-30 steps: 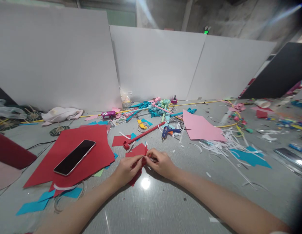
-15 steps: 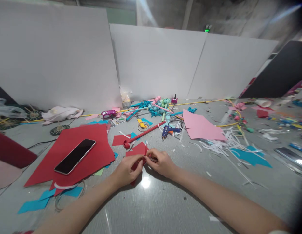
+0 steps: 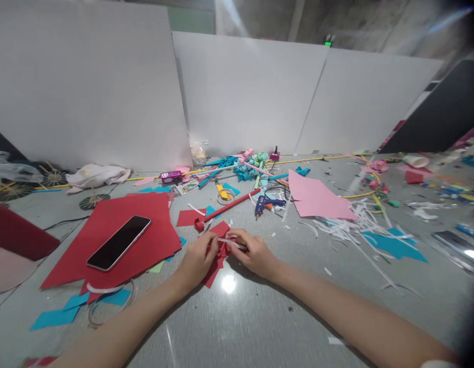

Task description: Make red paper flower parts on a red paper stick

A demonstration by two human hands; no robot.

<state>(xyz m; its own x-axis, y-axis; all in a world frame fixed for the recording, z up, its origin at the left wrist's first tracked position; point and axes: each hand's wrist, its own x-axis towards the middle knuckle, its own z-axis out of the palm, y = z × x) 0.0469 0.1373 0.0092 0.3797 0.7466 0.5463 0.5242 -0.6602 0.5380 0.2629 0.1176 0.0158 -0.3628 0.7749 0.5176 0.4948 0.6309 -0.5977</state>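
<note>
Governing relation, by judgement: crossing of white strip (image 3: pixel 226 240) over folded red paper (image 3: pixel 223 249), directly between left hand (image 3: pixel 196 260) and right hand (image 3: pixel 256 255).

Long axis of white strip: roughly crosswise, from left fingertips into the curl of the right fingers, with the right end slightly lower in view. Nearer hand: right, with more of the strip's length at its fingers; at the left hand, only the strip's end.

State of hands: near each other, with a narrow gap between fingertips. Right hand: clamped on white strip, with folded red paper just beside the fingertips. Left hand: thumb and forefinger at the strip's left end; cannot tell whether pinched tight or merely touching.

Below and behind the fingers: loose red paper (image 3: pixel 213 275) on grey surface (image 3: pixel 260 322), partly hidden by the left hand.

Beyond the hands: red stick (image 3: pixel 237 203), long axis slanting away to the right, with curled red head (image 3: pixel 199 224) at the left end. Right of the stick's far end: blue glue gun (image 3: pixel 262 203), nozzle toward the person, nearer to the right hand than to the left.
</note>
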